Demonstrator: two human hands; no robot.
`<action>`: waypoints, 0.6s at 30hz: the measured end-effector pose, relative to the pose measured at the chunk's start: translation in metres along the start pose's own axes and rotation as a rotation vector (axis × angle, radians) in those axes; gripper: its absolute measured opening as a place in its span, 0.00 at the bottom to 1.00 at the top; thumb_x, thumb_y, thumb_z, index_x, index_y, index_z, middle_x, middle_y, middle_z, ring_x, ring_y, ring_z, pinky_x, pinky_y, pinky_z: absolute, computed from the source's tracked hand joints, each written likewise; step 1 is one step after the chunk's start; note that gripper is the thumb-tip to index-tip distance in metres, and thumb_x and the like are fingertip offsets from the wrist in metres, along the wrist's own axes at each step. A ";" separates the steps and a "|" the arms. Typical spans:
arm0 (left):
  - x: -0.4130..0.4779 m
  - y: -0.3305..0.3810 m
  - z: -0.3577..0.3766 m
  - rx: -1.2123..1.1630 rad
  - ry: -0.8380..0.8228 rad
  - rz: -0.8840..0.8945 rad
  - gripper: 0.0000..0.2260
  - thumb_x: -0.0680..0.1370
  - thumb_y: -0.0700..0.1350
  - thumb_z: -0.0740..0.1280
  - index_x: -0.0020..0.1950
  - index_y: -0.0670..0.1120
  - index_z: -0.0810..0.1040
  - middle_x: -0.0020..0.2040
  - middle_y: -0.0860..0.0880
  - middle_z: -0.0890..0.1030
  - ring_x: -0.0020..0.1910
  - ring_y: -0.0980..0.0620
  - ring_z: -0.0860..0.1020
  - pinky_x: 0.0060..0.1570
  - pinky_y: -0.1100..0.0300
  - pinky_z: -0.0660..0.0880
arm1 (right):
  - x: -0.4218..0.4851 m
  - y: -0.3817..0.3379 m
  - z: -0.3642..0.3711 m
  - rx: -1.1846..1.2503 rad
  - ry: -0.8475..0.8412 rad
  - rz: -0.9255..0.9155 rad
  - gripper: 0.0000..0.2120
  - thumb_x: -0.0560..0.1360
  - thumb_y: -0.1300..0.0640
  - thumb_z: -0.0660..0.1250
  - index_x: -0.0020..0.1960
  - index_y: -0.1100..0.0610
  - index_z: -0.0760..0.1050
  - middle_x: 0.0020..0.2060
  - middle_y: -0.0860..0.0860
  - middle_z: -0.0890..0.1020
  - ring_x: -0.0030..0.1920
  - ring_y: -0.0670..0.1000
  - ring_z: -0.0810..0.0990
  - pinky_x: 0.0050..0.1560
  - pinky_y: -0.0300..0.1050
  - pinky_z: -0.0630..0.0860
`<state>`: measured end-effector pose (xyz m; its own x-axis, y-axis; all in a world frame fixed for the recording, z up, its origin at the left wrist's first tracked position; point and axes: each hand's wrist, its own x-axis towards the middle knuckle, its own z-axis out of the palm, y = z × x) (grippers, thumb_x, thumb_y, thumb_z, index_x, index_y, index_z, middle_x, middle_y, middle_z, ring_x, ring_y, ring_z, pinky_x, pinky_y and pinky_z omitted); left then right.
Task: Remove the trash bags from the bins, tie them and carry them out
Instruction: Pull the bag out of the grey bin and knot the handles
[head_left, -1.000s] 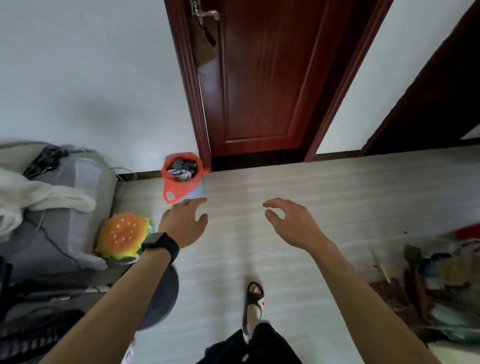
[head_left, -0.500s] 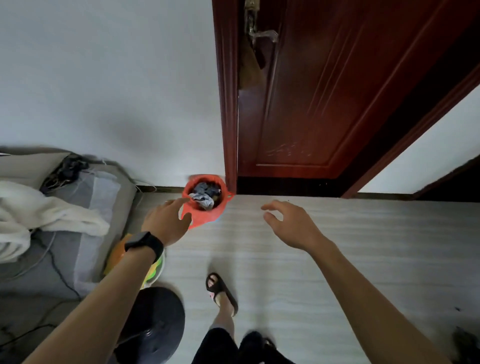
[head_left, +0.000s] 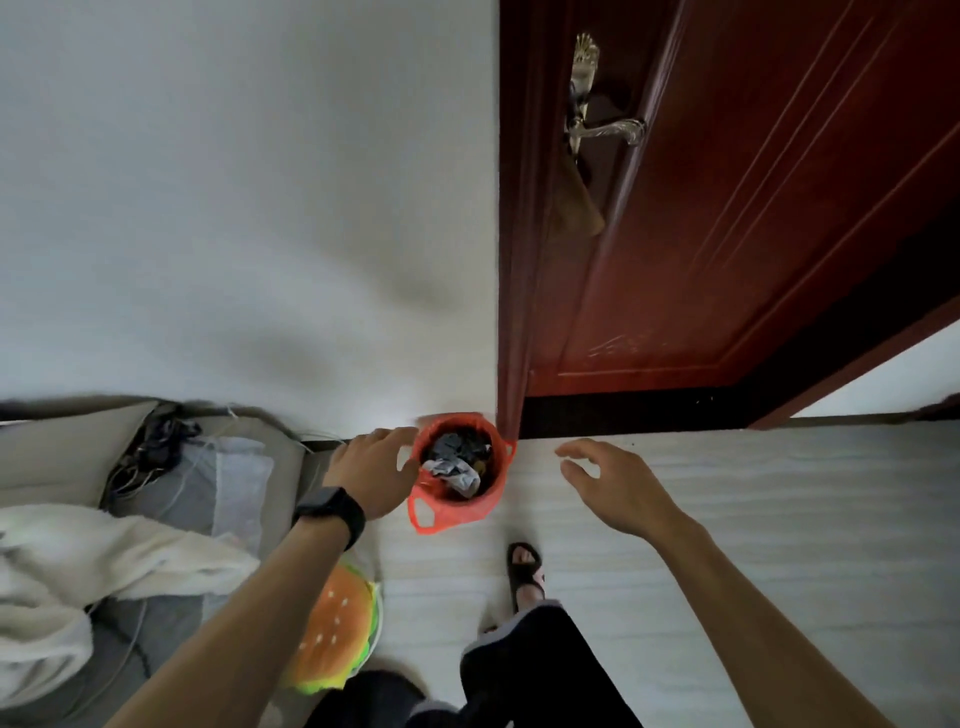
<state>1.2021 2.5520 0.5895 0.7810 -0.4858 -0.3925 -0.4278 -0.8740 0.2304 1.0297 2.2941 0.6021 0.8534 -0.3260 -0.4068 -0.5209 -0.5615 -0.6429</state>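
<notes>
Fingers (head_left: 387, 434) of the left hand (head_left: 371, 467) are loosely spread and hold nothing. They sit right at the left rim of the red bag (head_left: 457, 512), though I cannot tell if they touch it. Right hand (head_left: 618, 486) is slack and empty, apart on the bag's other side. The bag hides its bin and sits on the floor (head_left: 727, 519) against the wall (head_left: 260, 260), far handle at the door frame (head_left: 511, 364). It looks full of trash (head_left: 452, 470). A one-sided pull could tip the bin, spill trash or tear the plastic, and the frame may snag that handle.
</notes>
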 end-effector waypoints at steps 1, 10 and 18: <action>0.011 -0.005 -0.004 0.006 -0.008 0.005 0.22 0.79 0.55 0.60 0.74 0.58 0.66 0.71 0.50 0.73 0.69 0.45 0.70 0.68 0.50 0.67 | 0.013 -0.004 0.001 0.003 0.002 0.000 0.15 0.81 0.49 0.62 0.66 0.48 0.76 0.65 0.45 0.79 0.66 0.47 0.76 0.63 0.40 0.69; 0.125 -0.039 -0.033 0.122 -0.119 0.047 0.23 0.79 0.54 0.59 0.75 0.59 0.64 0.71 0.52 0.72 0.69 0.47 0.70 0.68 0.51 0.65 | 0.131 -0.033 0.006 0.052 -0.012 0.054 0.14 0.81 0.49 0.61 0.65 0.47 0.77 0.64 0.47 0.80 0.64 0.49 0.77 0.61 0.41 0.70; 0.202 -0.030 -0.037 0.177 -0.295 0.216 0.21 0.80 0.54 0.57 0.74 0.57 0.66 0.69 0.49 0.74 0.68 0.46 0.71 0.67 0.50 0.67 | 0.182 -0.042 0.020 0.125 0.029 0.197 0.14 0.81 0.49 0.61 0.64 0.47 0.77 0.64 0.47 0.80 0.64 0.51 0.77 0.63 0.46 0.72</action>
<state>1.3897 2.4804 0.5361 0.5114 -0.6185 -0.5966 -0.6594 -0.7276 0.1892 1.2062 2.2740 0.5418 0.7342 -0.4427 -0.5148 -0.6743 -0.3867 -0.6292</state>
